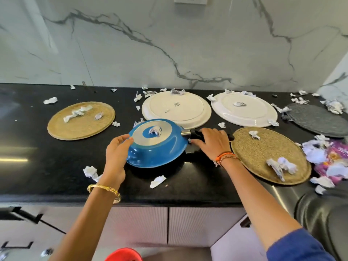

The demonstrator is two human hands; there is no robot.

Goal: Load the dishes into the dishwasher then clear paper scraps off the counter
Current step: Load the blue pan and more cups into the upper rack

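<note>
A blue frying pan (158, 153) lies upside down and tilted on the black counter (37, 147), with a crumpled paper scrap (154, 131) on its silver base. My right hand (211, 142) grips the pan's black handle. My left hand (117, 149) holds the pan's left rim, thumb on the base. Behind the pan lie two upturned plates, a cream one (176, 110) and a white one (243, 110), each with scraps on it. Several paper scraps (157, 181) litter the counter.
Two round woven mats lie on the counter, one at the left (81, 120) and one at the right (271, 155), and a grey mat (318, 119) at the far right. A purple wrapper with scraps (329, 159) sits at the right edge. Cabinet fronts (188, 227) run below.
</note>
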